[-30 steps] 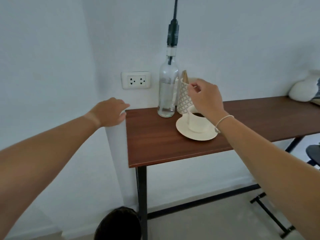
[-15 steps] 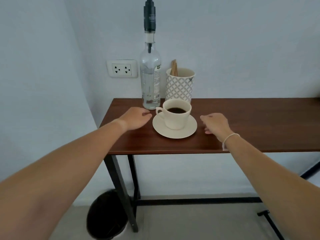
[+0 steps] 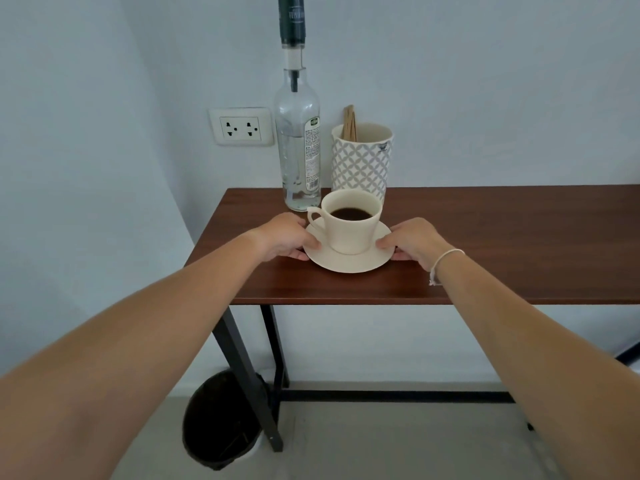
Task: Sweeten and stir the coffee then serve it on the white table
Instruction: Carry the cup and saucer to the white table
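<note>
Left hand point(image 3: 289, 237) and right hand point(image 3: 414, 239) grip opposite rims of saucer point(image 3: 349, 261); coffee cup point(image 3: 349, 223) on saucer, syrup bottle point(image 3: 298, 147) behind.

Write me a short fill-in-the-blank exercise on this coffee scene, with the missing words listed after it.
1. Both hands, left hand and right hand, grip the rim of the ____.
2. The cup holds dark ____.
3. The cup's handle points toward the person's ____ side.
4. The wooden sticks stand in the patterned ____.

Missing words: saucer; coffee; left; holder
</note>
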Action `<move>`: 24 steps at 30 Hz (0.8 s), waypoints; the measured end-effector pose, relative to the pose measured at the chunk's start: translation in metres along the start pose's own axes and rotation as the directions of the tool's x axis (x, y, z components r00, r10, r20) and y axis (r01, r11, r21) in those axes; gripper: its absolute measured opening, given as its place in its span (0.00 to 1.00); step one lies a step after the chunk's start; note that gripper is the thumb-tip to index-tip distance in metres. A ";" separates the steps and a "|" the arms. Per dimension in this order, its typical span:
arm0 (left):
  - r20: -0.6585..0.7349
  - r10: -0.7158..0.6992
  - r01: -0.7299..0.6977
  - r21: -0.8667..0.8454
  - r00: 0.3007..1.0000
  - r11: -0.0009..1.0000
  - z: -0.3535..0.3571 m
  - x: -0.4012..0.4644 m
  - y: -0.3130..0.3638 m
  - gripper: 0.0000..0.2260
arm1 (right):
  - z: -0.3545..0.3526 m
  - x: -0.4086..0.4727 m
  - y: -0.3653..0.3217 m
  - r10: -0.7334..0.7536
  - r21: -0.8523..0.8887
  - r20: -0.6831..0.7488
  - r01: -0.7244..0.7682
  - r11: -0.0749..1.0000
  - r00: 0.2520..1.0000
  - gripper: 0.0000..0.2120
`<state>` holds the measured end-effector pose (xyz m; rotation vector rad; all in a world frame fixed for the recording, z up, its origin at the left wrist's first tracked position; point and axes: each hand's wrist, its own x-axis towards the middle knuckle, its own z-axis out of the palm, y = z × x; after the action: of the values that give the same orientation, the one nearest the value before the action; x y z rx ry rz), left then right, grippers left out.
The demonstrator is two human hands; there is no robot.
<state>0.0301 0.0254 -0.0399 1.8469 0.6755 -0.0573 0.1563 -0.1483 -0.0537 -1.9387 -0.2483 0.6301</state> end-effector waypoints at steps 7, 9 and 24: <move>0.012 -0.021 0.020 0.016 1.000 1.000 0.004 0.003 0.003 0.12 | 0.000 0.000 -0.006 0.027 -0.033 0.077 -0.025 0.999 0.997 0.21; 0.018 -0.018 0.018 0.009 1.000 1.000 0.004 0.004 0.003 0.11 | 0.001 0.000 -0.007 0.034 -0.035 0.080 -0.031 0.999 0.996 0.21; 0.047 -0.005 0.008 -0.063 0.999 0.998 0.002 0.003 0.002 0.11 | 0.004 0.000 -0.010 0.051 0.014 0.113 -0.053 0.998 0.992 0.19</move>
<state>0.0338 0.0247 -0.0396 1.7779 0.6436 -0.0821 0.1547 -0.1410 -0.0464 -1.9009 -0.2624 0.7750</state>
